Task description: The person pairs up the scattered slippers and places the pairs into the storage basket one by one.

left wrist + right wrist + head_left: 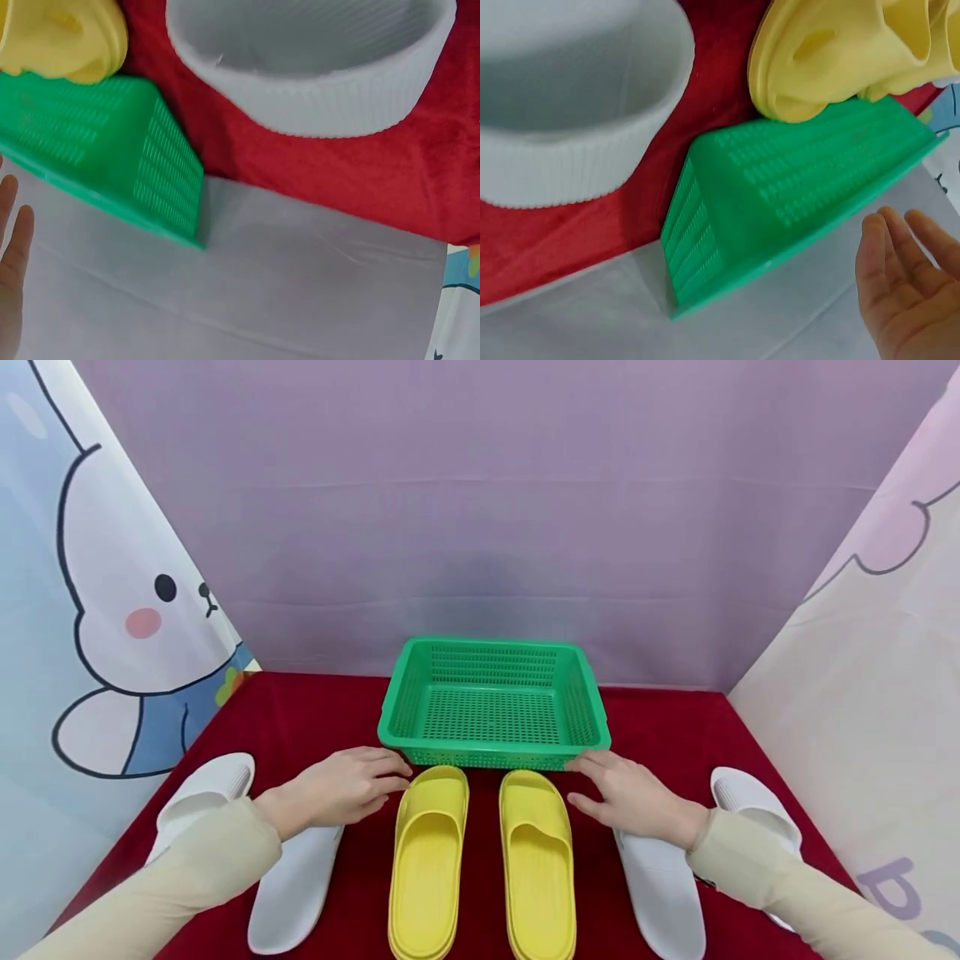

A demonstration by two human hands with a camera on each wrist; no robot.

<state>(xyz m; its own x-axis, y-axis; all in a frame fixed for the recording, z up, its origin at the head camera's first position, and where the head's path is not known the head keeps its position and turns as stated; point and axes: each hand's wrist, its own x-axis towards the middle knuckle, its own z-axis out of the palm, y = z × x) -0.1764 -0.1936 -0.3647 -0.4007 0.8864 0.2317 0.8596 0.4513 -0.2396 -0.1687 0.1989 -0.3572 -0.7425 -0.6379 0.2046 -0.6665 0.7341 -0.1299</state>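
Note:
Two yellow slippers [429, 860] [537, 864] lie side by side at the front centre of the red cloth, toes toward an empty green mesh basket [492, 752]. My left hand [341, 787] hovers flat over the toe of a white slipper [292, 885], fingers straight, just left of the yellow pair. My right hand [626, 793] lies open over another white slipper [663, 893], fingertips near the basket's front right corner. Neither hand holds anything. The wrist views show the basket [97, 150] [780, 195], yellow toes [64, 37] [840, 52] and a white slipper [315, 75] [570, 105].
Two more white slippers lie at the outer edges, one at the far left [202, 793] and one at the far right [753, 806], partly under my sleeves. A purple backdrop [480, 527] closes the rear; cartoon-printed panels [112, 610] stand at both sides.

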